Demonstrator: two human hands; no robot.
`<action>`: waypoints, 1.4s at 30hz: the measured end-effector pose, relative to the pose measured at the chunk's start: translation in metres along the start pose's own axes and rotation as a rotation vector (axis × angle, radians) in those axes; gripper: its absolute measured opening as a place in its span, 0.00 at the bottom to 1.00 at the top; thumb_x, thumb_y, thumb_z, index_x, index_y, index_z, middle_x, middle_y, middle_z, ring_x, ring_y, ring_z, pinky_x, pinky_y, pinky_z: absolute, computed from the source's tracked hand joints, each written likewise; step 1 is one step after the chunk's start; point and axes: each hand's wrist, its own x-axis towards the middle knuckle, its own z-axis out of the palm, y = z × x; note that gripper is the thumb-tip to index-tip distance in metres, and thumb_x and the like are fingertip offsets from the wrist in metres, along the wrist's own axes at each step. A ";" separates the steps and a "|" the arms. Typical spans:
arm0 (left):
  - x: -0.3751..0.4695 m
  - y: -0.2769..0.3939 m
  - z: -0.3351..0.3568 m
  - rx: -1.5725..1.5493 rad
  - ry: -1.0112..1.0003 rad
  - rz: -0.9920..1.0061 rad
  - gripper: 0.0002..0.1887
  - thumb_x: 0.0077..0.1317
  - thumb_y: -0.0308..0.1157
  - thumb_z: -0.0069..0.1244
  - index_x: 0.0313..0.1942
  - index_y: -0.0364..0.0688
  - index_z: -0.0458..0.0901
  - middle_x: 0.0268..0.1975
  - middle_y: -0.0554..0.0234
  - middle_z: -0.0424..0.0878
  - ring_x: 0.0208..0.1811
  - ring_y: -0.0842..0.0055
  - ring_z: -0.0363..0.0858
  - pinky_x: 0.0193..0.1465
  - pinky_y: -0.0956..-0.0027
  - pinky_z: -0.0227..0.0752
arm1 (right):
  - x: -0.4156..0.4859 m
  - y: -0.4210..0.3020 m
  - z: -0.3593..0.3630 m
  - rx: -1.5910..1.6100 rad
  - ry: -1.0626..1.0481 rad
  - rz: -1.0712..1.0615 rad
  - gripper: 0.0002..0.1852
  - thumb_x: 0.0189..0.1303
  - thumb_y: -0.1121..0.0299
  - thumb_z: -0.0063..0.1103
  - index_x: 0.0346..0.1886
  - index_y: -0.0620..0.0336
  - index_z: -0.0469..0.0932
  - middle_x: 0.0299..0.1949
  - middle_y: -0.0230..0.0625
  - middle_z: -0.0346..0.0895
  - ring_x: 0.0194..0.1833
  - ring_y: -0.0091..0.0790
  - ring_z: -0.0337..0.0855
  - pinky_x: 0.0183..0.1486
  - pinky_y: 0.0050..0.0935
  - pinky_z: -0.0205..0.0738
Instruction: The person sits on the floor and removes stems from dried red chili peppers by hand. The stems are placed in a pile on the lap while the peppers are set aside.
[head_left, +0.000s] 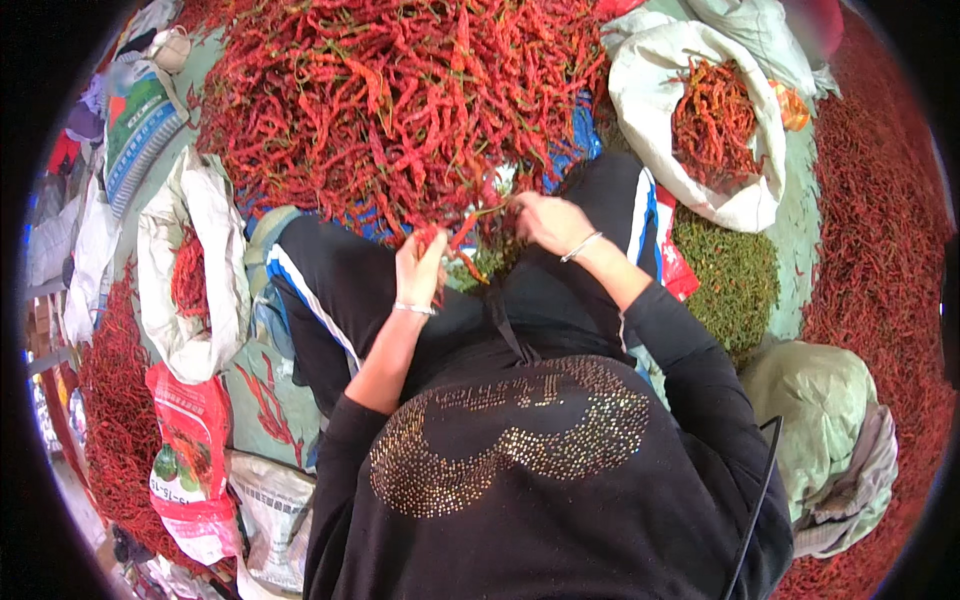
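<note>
A large heap of red chili peppers (390, 97) lies before me, partly on blue sheeting (574, 142). My left hand (421, 266), with a bracelet at the wrist, is closed around several red chilies (427, 236) at the heap's near edge. To its right, my right hand (551, 223) has its fingers bent near a green chili stem (491, 211); blur hides whether it grips anything. An orange-red chili (466, 225) spans part of the gap between the hands. Green stem scraps (487, 262) lie below them, between my legs.
An open white sack (626, 97) of chilies stands at the upper right, another white sack (154, 262) at the left. A pile of green stems (724, 277) lies right of my knee. More chilies (870, 225) spread along the far right. A filled pale green sack (814, 412) is lower right.
</note>
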 end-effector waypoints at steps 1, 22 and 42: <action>0.005 -0.002 0.000 -0.036 0.023 -0.016 0.10 0.66 0.35 0.51 0.41 0.38 0.79 0.23 0.72 0.76 0.15 0.89 0.65 0.16 0.81 0.57 | -0.003 0.010 -0.002 -0.570 0.081 0.028 0.16 0.67 0.70 0.42 0.55 0.63 0.71 0.30 0.38 0.80 0.30 0.29 0.81 0.34 0.31 0.75; 0.047 0.000 0.021 0.018 -0.089 0.065 0.08 0.65 0.26 0.49 0.44 0.36 0.79 0.40 0.62 0.85 0.26 0.89 0.73 0.29 0.83 0.67 | -0.031 0.023 0.001 -0.084 0.094 -0.107 0.13 0.66 0.68 0.41 0.45 0.59 0.76 0.31 0.39 0.78 0.36 0.39 0.80 0.44 0.33 0.72; -0.013 0.025 0.038 0.170 -0.370 -0.056 0.07 0.64 0.30 0.54 0.38 0.37 0.79 0.24 0.75 0.75 0.22 0.92 0.68 0.28 0.82 0.63 | -0.026 -0.020 0.056 1.336 0.184 0.143 0.07 0.64 0.69 0.57 0.38 0.63 0.79 0.30 0.28 0.77 0.28 0.19 0.73 0.35 0.19 0.69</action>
